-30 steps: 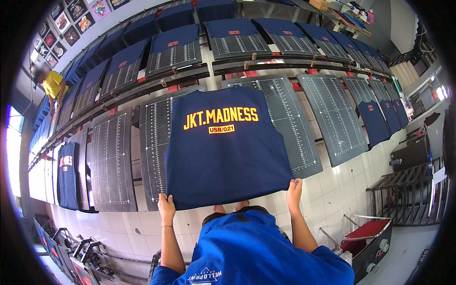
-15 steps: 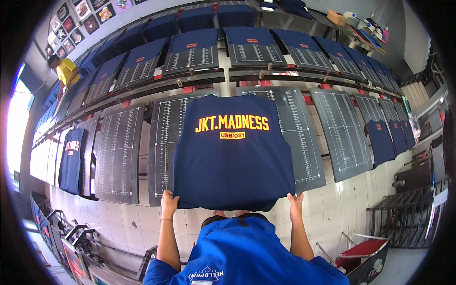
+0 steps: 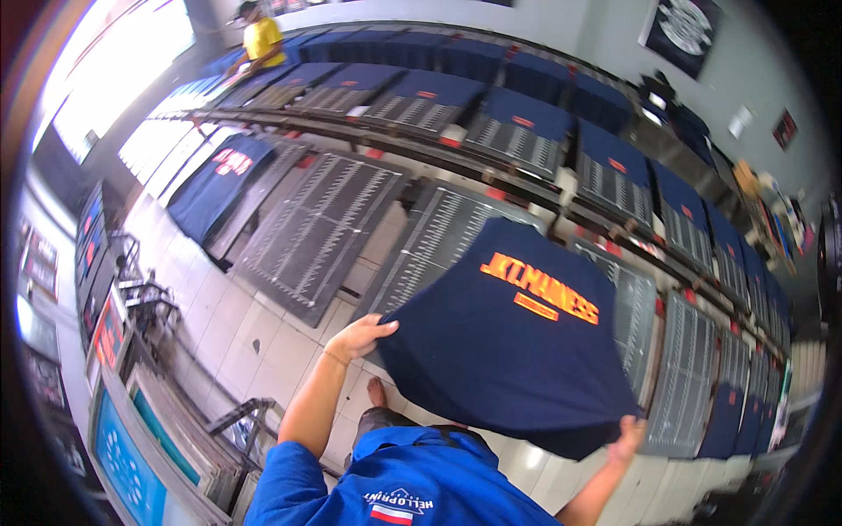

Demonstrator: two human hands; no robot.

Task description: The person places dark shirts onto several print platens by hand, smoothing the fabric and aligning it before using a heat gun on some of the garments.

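Observation:
A navy shirt panel [image 3: 500, 368] with orange lettering across its upper part stretches between my two hands. My left hand [image 3: 361, 337] pinches its lower left corner, with the thumb on top of the cloth. At the lower right corner, my right hand [image 3: 626, 440] grips the edge; some of its fingers are hidden. The cloth's far end lies over a dark printing board [image 3: 430, 232] marked with white rulers and reaches toward a second ruled board [image 3: 633, 289] on the right. The near hem sags in front of me, above the tiled floor.
Left of the shirt is a bare ruled board [image 3: 320, 232], then a board with another navy shirt [image 3: 219, 188]. Rows of boards draped in navy cloth [image 3: 430, 88] stand beyond a long rail. A person in yellow [image 3: 261, 39] works far left. Framed screens [image 3: 132, 456] lean at lower left.
My view has turned to the left and tilted. The shirt's near edge is pulled askew, and my left hand stands farther from me than the right. Both hands keep hold of the corners.

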